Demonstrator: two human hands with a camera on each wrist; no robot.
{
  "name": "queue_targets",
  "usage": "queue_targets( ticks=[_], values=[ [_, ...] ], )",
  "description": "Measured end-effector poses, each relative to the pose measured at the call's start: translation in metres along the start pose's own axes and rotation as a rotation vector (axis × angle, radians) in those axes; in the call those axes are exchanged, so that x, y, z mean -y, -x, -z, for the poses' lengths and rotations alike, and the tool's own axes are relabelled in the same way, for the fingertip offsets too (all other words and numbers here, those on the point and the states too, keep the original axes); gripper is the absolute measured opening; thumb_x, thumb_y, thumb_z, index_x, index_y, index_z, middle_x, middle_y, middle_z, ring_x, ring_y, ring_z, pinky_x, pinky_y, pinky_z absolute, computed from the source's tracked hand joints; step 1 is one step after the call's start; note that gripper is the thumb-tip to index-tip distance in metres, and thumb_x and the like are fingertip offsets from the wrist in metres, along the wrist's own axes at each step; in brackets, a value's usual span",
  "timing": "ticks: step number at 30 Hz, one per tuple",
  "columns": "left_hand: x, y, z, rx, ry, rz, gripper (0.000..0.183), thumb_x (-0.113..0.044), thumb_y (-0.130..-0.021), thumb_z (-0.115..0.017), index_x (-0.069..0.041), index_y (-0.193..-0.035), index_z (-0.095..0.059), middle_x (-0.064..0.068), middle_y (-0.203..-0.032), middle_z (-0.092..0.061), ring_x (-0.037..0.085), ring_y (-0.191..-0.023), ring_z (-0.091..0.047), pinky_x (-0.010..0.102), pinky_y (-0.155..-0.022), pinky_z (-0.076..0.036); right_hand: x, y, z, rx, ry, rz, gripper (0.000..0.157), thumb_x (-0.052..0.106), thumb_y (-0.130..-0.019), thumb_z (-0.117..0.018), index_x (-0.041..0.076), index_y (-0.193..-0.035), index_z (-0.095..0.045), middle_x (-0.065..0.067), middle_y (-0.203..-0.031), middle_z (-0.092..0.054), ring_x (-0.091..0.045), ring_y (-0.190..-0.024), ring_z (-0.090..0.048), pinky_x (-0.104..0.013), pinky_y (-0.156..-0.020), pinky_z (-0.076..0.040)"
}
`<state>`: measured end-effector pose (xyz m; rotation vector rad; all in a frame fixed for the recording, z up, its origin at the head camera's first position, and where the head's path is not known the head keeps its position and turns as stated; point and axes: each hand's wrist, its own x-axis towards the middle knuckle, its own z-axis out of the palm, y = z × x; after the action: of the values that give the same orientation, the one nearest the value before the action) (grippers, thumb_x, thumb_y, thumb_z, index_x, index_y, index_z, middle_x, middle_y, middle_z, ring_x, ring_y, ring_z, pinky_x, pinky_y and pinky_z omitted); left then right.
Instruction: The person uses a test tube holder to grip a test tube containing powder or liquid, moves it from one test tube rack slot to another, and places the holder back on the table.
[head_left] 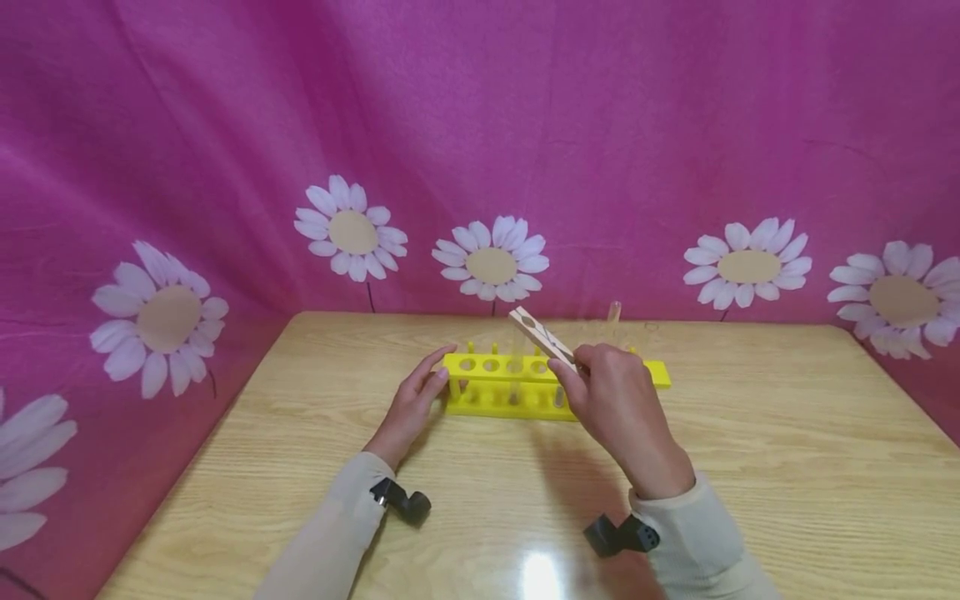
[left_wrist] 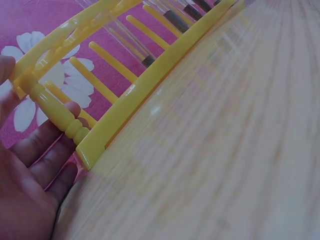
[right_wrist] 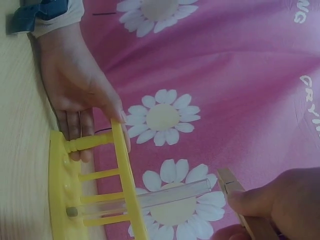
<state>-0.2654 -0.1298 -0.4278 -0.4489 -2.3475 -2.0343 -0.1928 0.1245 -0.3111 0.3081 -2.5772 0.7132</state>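
Note:
A yellow test tube rack (head_left: 480, 411) stands on the table. At its left end my left hand (head_left: 408, 408) grips the end post and top bar, thumb in front and fingers behind. My right hand (head_left: 618, 400) holds a wooden test tube clamp (head_left: 542, 336) above the rack, pointing up and to the left. One clear test tube (right_wrist: 175, 194) stands in the rack with something dark at its bottom. The clamp's tip is close by this tube's mouth in the right wrist view. My right hand hides part of the rack's right half in the head view.
More glass tubes stand toward the rack's right end, one tube top (head_left: 614, 312) rising behind my right hand. Dark-bottomed tubes (left_wrist: 176, 21) show in the left wrist view. Thin yellow pegs (left_wrist: 95, 80) line the rack's back. A pink flowered cloth (head_left: 600, 125) hangs behind the wooden table (head_left: 787, 433).

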Motion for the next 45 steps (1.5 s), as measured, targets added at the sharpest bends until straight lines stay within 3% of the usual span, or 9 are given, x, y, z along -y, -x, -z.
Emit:
queue_targets(
  ticks=[7, 20, 25, 29, 37, 45],
  values=[
    [0.010, -0.002, 0.000, -0.014, -0.012, 0.009, 0.044, -0.042, -0.094, -0.042, -0.029, -0.135, -0.040, 0.009, -0.103, -0.065, 0.015, -0.109, -0.051, 0.039, -0.101, -0.031, 0.001, 0.001, -0.001, 0.008, 0.014, -0.011, 0.030, 0.030, -0.082, -0.066, 0.012, -0.061, -0.056, -0.001, -0.051, -0.042, -0.015, -0.043, -0.037, -0.027, -0.039, -0.031],
    [-0.019, 0.008, 0.000, 0.021, -0.016, 0.026, 0.042, -0.031, -0.097, -0.039, -0.022, -0.138, -0.037, 0.018, -0.107, -0.062, 0.018, -0.111, -0.050, 0.039, -0.103, -0.029, 0.001, -0.001, -0.002, 0.041, 0.004, -0.017, 0.024, 0.028, -0.082, -0.066, 0.009, -0.068, -0.063, -0.001, -0.051, -0.045, -0.015, -0.044, -0.039, -0.027, -0.039, -0.032],
    [-0.016, 0.006, 0.000, 0.014, -0.004, 0.025, 0.041, -0.031, -0.097, -0.040, -0.024, -0.137, -0.038, 0.017, -0.108, -0.062, 0.019, -0.112, -0.049, 0.040, -0.102, -0.029, 0.001, 0.000, -0.003, 0.012, 0.004, 0.013, 0.025, 0.028, -0.081, -0.068, 0.010, -0.064, -0.061, 0.001, -0.049, -0.045, -0.015, -0.043, -0.038, -0.027, -0.039, -0.031],
    [-0.001, 0.001, 0.000, -0.007, 0.005, 0.001, 0.041, -0.036, -0.095, -0.042, -0.027, -0.135, -0.041, 0.013, -0.103, -0.064, 0.017, -0.107, -0.053, 0.039, -0.100, -0.032, 0.002, 0.001, -0.004, 0.019, -0.003, 0.011, 0.025, 0.028, -0.081, -0.068, 0.011, -0.063, -0.061, 0.002, -0.049, -0.045, -0.014, -0.043, -0.038, -0.027, -0.039, -0.031],
    [-0.018, 0.007, -0.001, 0.010, -0.017, 0.013, 0.040, -0.029, -0.097, -0.039, -0.024, -0.137, -0.039, 0.014, -0.107, -0.062, 0.018, -0.110, -0.051, 0.039, -0.101, -0.031, 0.002, 0.001, -0.006, 0.011, 0.008, 0.017, 0.025, 0.028, -0.081, -0.067, 0.011, -0.063, -0.061, 0.003, -0.049, -0.045, -0.014, -0.043, -0.038, -0.027, -0.040, -0.032],
    [0.004, -0.001, 0.000, -0.006, 0.009, 0.013, 0.039, -0.041, -0.093, -0.042, -0.035, -0.132, -0.042, 0.012, -0.104, -0.064, 0.016, -0.107, -0.052, 0.036, -0.099, -0.034, 0.002, 0.001, -0.008, 0.010, 0.001, 0.016, 0.025, 0.029, -0.081, -0.068, 0.011, -0.064, -0.062, 0.002, -0.049, -0.044, -0.015, -0.044, -0.038, -0.027, -0.039, -0.031]
  ],
)
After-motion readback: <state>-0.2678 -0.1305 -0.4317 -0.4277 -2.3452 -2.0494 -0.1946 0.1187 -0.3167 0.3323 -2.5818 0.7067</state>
